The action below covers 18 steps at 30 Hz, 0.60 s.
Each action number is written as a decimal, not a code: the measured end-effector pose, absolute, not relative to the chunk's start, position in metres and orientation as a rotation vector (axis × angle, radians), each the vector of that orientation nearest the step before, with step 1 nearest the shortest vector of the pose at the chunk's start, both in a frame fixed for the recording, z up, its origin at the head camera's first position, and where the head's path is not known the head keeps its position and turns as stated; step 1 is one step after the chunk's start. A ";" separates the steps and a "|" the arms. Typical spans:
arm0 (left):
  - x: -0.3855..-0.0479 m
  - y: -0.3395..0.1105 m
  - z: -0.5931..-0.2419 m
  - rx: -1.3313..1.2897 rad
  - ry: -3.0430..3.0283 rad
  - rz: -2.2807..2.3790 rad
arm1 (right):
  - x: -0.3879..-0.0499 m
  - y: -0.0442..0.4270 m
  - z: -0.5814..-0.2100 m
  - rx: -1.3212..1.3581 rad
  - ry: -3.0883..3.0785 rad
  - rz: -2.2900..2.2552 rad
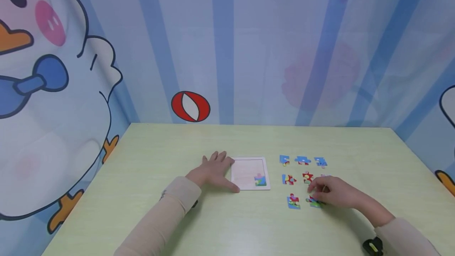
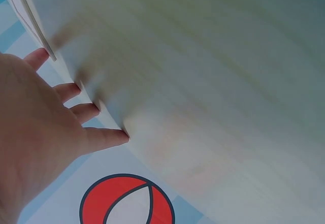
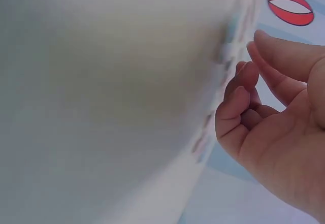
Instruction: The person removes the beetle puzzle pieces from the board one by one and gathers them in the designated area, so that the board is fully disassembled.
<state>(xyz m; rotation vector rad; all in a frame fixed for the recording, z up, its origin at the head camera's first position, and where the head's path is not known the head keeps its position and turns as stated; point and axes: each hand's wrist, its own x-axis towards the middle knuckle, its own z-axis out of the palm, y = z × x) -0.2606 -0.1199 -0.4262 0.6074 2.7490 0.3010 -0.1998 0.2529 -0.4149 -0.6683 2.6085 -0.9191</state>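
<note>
My left hand [image 1: 215, 172] lies with fingers and thumb spread at the left side of a square white puzzle tray [image 1: 245, 169], touching its edge. One blue, green and pink puzzle piece [image 1: 260, 181] sits in the tray's lower right corner. Over the lower right of the loose pieces, my right hand [image 1: 335, 191] has its thumb and index finger close to a green and blue puzzle piece [image 1: 314, 202], partly covered by the fingers. In the right wrist view, the other fingers curl loosely and no piece shows between the fingertips.
Several loose puzzle pieces lie in rows right of the tray, among them a blue one [image 1: 302, 160], a red and yellow one [image 1: 307, 177] and a red and blue one [image 1: 293, 201]. The pale wooden table [image 1: 170, 141] ends at a cartoon-printed backdrop [image 1: 256, 50].
</note>
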 end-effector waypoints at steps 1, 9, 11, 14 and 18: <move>-0.261 -0.120 -0.427 0.610 2.750 0.299 | -0.202 0.251 -0.413 -0.660 2.605 -0.925; -0.261 -0.119 -0.427 0.614 2.759 0.277 | -0.216 0.220 -0.390 -0.751 2.605 -0.925; -0.261 -0.119 -0.427 0.613 2.759 0.275 | -0.219 0.211 -0.386 -0.752 2.599 -0.926; -0.262 -0.119 -0.428 0.613 2.761 0.276 | -0.224 0.198 -0.382 -0.764 2.572 -0.942; -0.263 -0.120 -0.430 0.612 2.761 0.278 | -0.230 0.182 -0.381 -0.777 2.514 -0.978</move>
